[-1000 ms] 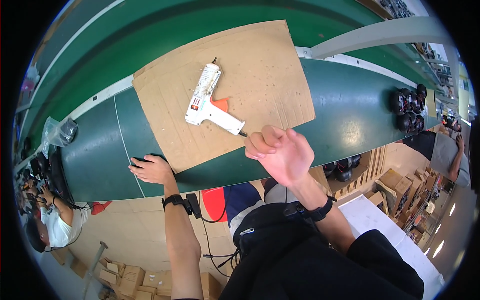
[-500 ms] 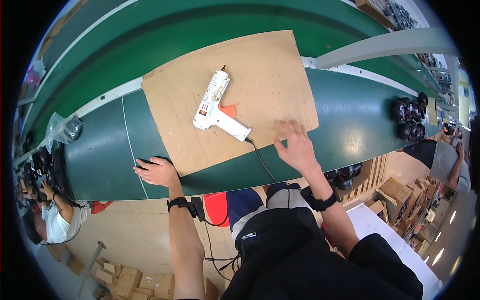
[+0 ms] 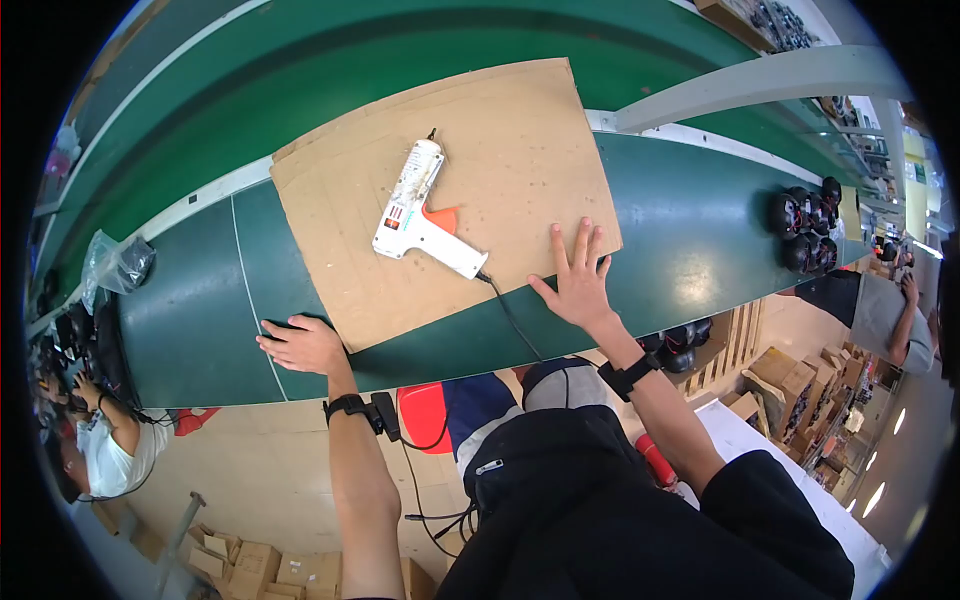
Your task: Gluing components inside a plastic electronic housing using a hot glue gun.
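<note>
While both hands are free of any object, the white glue gun lies on its side on a flat sheet of brown cardboard point(image 3: 510, 165), left of the sheet's middle. The glue gun point(image 3: 406, 212) points its dark nozzle point(image 3: 432, 134) toward the far edge; its barrel is stained, and its orange trigger point(image 3: 443, 219) faces right. From the handle's end a black cord point(image 3: 514, 322) runs toward the near edge of the green surface point(image 3: 700, 215). The left hand point(image 3: 303, 346), palm down and holding nothing, rests on the surface just beside the sheet's near left corner, fingers directed left. The right hand point(image 3: 579, 284), likewise unclenched, has its fingers spread over the sheet's near right corner, apart from the gun; how firmly it presses cannot be told. Farther off are a clear plastic bag point(image 3: 124, 266) at left and rounded black items point(image 3: 806, 228) at right.
</note>
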Motion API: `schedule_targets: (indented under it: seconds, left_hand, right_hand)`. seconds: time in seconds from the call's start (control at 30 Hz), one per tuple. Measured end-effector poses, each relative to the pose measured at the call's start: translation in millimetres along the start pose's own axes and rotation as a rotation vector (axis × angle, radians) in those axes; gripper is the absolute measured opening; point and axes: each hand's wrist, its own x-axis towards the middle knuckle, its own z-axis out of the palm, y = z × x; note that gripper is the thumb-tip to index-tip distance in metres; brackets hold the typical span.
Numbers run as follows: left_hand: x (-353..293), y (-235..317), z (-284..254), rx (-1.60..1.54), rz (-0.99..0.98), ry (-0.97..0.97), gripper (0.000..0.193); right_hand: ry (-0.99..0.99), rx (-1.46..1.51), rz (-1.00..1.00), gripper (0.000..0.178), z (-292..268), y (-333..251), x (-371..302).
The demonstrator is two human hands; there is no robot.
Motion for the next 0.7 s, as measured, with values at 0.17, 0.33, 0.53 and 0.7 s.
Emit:
schedule_targets:
  seconds: [0.17,0.33,0.53,0.7]
  left_hand:
    - [-0.1,1.4,-2.5,-0.010,-0.010,-0.004,0.054]
    - [-0.1,-0.3,-1.0,0.002,-0.009,-0.005,0.055]
    - [1.1,-0.2,1.5,-0.008,-0.011,0.018,0.054]
    - [2.5,-1.3,2.6,-0.003,-0.006,0.015,0.052]
  right_hand:
    - [0.030,-0.071,-0.032,0.092,4.8,0.7,-0.8]
    - [0.070,-0.034,-0.038,0.079,4.8,1.4,-8.2]
    - [0.317,0.143,0.141,0.057,23.1,49.3,-42.6]
    - [0.363,0.061,0.150,0.060,41.1,66.0,-57.9]
